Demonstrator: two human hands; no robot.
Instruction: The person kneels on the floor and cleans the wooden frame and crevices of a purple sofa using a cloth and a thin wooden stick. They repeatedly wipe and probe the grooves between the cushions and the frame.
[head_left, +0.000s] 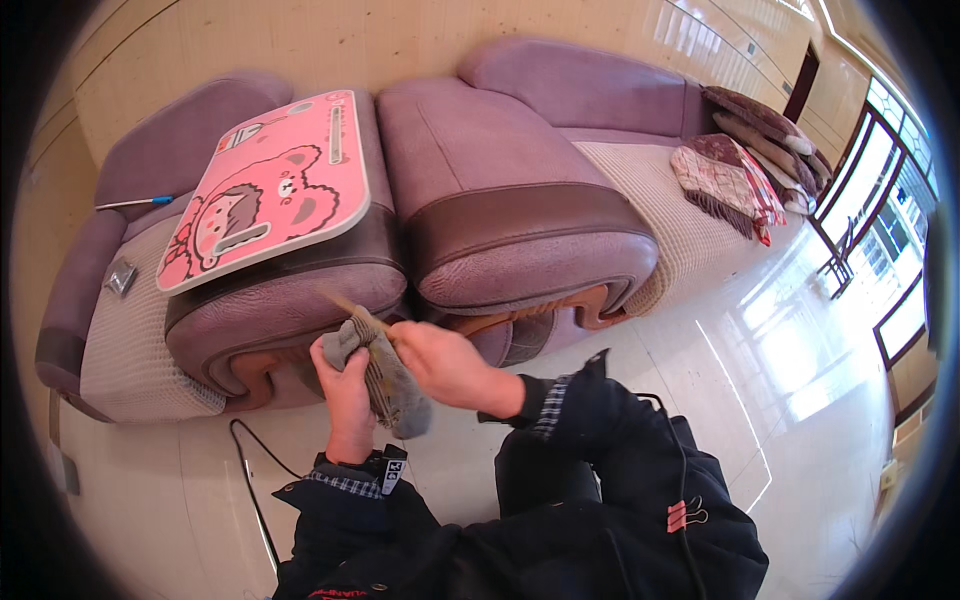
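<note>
My left hand (346, 386) grips a grey knitted sock (401, 397) with darker ribbed bands near its top. Its lower end hangs down over the floor, slightly blurred. At the sock's upper edge, my right hand (446, 367) is closed around a thin tan stick (343, 301), whose far end points up and left past the sock and blurs. The stick crosses the sock's opening; whether part of it lies inside is hidden. Both hands are in front of the purple sofa's armrest (300, 300).
A pink cartoon lap table (300, 214) rests on one armrest. A blue-capped pen (161, 200) and a small clear packet (120, 277) lie on the left seat. A patterned blanket (724, 184) and stacked cushions (772, 135) occupy the right seat. A black cable (251, 480) loops beside me.
</note>
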